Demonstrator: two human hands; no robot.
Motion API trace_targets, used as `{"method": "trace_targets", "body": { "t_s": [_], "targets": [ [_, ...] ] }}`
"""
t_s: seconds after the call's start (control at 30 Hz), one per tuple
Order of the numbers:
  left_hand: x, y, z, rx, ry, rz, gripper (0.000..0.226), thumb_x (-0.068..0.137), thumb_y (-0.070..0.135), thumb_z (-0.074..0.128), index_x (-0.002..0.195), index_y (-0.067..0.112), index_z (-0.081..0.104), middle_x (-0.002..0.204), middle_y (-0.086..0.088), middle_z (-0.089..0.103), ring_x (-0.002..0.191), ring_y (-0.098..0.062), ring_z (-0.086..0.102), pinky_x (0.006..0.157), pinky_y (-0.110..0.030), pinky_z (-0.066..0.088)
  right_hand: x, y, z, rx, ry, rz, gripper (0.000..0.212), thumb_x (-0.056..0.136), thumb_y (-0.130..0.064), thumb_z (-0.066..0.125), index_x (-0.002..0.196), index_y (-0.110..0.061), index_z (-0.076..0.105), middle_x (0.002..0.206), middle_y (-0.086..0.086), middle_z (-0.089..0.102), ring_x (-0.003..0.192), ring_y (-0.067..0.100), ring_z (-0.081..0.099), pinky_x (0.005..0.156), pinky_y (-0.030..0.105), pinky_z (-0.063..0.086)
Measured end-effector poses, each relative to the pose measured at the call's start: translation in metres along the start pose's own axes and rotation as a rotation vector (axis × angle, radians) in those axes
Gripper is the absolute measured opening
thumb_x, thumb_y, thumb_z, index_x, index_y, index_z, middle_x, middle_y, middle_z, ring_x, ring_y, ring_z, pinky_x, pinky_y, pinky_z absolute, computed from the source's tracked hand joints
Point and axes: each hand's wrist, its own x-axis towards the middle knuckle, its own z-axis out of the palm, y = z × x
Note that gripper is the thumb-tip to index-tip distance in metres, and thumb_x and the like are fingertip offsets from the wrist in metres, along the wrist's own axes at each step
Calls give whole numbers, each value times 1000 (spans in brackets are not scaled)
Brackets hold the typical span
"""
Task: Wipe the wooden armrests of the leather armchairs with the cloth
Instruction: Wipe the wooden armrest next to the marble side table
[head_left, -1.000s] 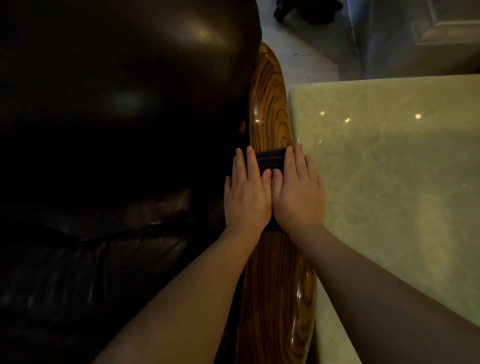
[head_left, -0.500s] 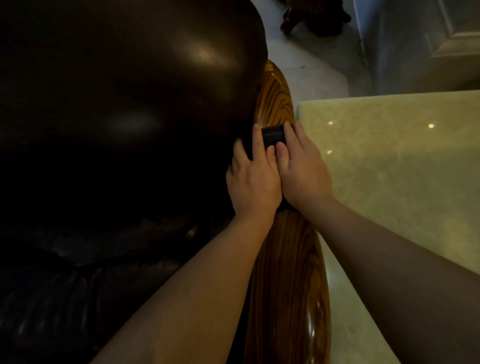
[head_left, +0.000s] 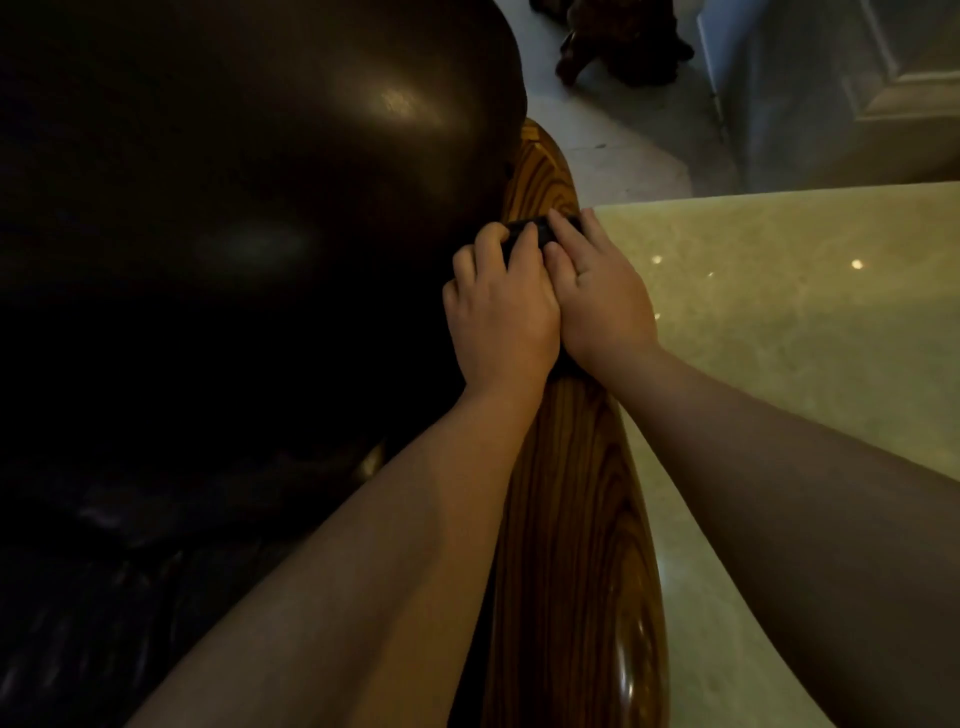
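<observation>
As the armrest (head_left: 571, 493) is wiped, cloth (head_left: 530, 234) gripped by left hand (head_left: 498, 312) and pressed by flat right hand (head_left: 602, 306), its 12 o'clock end is likely wiped next.

One dark leather armchair (head_left: 260, 208), one glossy wooden armrest (head_left: 571, 519), one dark cloth (head_left: 531, 232), two bare hands, left hand (head_left: 501, 312) and right hand (head_left: 602, 301), two bare forearms (head_left: 363, 545), one pale stone-look tabletop (head_left: 779, 338), one dark carved furniture foot (head_left: 618, 52), one panelled door (head_left: 893, 78).
</observation>
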Motion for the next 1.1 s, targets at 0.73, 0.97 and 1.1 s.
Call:
{"method": "trace_targets", "body": {
  "t_s": [0.73,0.97,1.1],
  "targets": [
    [-149,-21,-31,-159,-277,82,50,103,37,25,150,23,17,160,4,10,146,-14,4,116,-41,16,-162,0,-6,-259,-22,-2,52,100,-42,25,149,-28,34,161,8,20,146,28,20,114,52,27],
    [-223,-34,-41,-143,-283,101,47,104,41,16,149,29,12,158,11,4,145,-11,-7,118,-41,4,-245,4,5,-331,50,52,51,99,-43,26,148,-28,35,159,9,28,145,31,24,112,58,27],
    [-273,-43,-44,-71,-263,103,48,103,40,23,149,28,14,158,8,9,146,-16,-2,117,-42,9,-293,10,17,-346,79,27,50,99,-42,29,146,-27,36,157,10,30,145,33,24,111,57,26]
  ]
}}
